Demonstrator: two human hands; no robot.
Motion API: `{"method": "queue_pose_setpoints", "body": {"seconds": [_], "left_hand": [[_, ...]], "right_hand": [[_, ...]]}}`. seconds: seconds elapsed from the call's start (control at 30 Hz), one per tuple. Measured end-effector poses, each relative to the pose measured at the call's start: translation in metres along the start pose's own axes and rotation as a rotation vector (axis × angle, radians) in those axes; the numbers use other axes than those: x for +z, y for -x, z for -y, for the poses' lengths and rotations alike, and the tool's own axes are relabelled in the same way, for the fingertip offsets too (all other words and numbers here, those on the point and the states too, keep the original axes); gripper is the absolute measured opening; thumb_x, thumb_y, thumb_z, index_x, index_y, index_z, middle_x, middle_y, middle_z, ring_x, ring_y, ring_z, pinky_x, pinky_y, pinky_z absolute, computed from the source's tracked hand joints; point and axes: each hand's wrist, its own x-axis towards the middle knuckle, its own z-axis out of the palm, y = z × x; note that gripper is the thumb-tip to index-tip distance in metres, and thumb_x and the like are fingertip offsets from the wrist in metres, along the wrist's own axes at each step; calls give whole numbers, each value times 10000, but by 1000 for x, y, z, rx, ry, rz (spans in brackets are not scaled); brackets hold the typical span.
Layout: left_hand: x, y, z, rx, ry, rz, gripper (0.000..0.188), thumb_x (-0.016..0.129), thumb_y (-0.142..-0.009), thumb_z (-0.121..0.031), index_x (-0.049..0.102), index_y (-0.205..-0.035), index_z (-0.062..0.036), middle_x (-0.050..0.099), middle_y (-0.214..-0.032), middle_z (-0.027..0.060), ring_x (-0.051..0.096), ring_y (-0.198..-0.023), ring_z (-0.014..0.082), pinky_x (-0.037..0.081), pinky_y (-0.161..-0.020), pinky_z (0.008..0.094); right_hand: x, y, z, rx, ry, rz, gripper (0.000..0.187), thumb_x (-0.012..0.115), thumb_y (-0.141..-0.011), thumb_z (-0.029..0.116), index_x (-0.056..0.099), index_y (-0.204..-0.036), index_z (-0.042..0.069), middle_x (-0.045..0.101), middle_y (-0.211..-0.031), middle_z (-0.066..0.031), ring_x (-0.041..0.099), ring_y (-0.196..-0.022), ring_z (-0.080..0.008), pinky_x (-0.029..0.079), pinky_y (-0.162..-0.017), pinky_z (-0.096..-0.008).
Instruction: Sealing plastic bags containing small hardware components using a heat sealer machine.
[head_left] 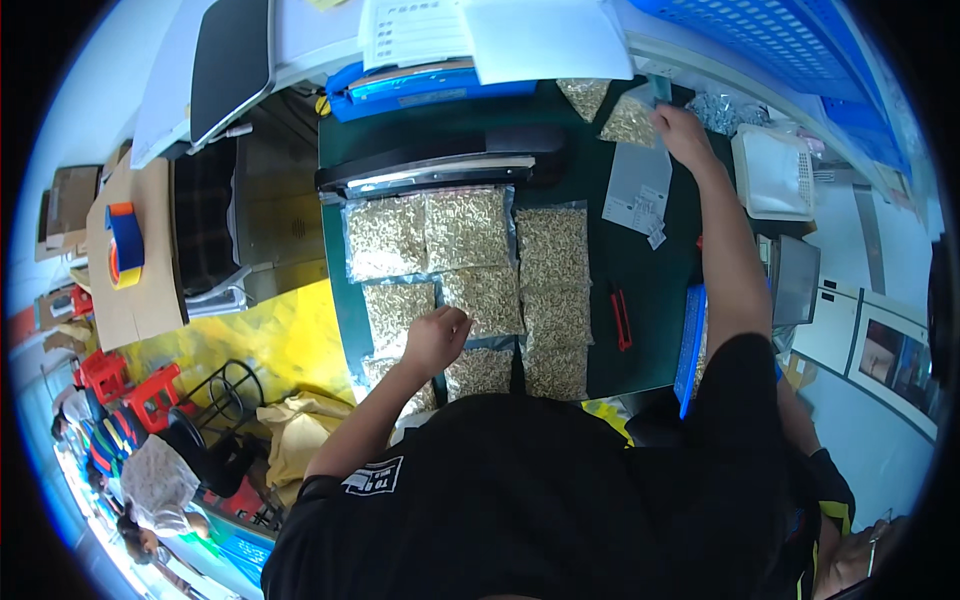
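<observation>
Clear plastic bags filled with small pale tan pieces lie flat in rows on the dark green table. My left hand (437, 340) hovers over or rests on the bag (400, 310) in the middle of the left column, its fingers curled in; whether they pinch anything is hidden. At the far right my right hand (683, 135) is stretched out with closed fingers beside a smaller filled bag (630, 122). A teal object (661, 88) shows just past its fingertips. What this hand grips cannot be made out. A white sheet (638, 185) with small clear packets (650, 222) lies below it.
A long black device (440, 168) stands behind the bags. Red-handled cutter (621, 320) lies right of them. A blue tray (430, 95) with papers, a white basket (775, 172) and a blue bin (690, 345) border the table (620, 270). Other people (160, 485) are at left and lower right.
</observation>
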Motion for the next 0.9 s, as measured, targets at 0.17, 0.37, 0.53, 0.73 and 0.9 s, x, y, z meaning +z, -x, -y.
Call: {"method": "queue_pose_setpoints", "body": {"seconds": [0.17,0.37,0.53,0.73,0.9], "left_hand": [[1,13,-2,-35,21,1,128,680,-938,-166,690,-874,-56,677,-786,105,688,-674,293,542,-604,402],[6,-2,-20,-119,224,20,163,688,-944,-202,717,-942,-41,705,-816,142,705,-719,307,559,-655,404],[-14,-9,-32,-110,276,-46,176,686,-956,-197,719,-965,-24,705,-777,142,676,-644,254,524,-607,372],[-21,-18,-17,-111,299,-158,178,687,-959,-176,713,-970,0,711,-764,129,660,-636,189,518,-600,338],[-35,-24,-5,-206,335,-195,198,671,-975,-179,708,-957,16,686,-730,80,602,-627,105,490,-593,297]], "right_hand": [[-39,78,90,74,-387,-18,258,600,-1013,251,612,-930,8,608,-766,-162,591,-683,-259,470,-656,-389],[-13,136,177,70,-778,121,296,625,-1021,219,593,-801,23,505,-664,22,463,-623,-55,369,-569,-261],[27,153,260,111,-919,45,282,657,-994,206,622,-806,-1,559,-659,-25,520,-622,-99,409,-575,-301],[102,137,304,-3,-826,11,322,668,-993,252,631,-792,4,608,-658,-48,565,-605,-121,436,-569,-323],[116,141,289,239,-1343,97,374,626,-1027,281,626,-755,25,622,-659,-31,580,-585,-107,430,-533,-300]]}}
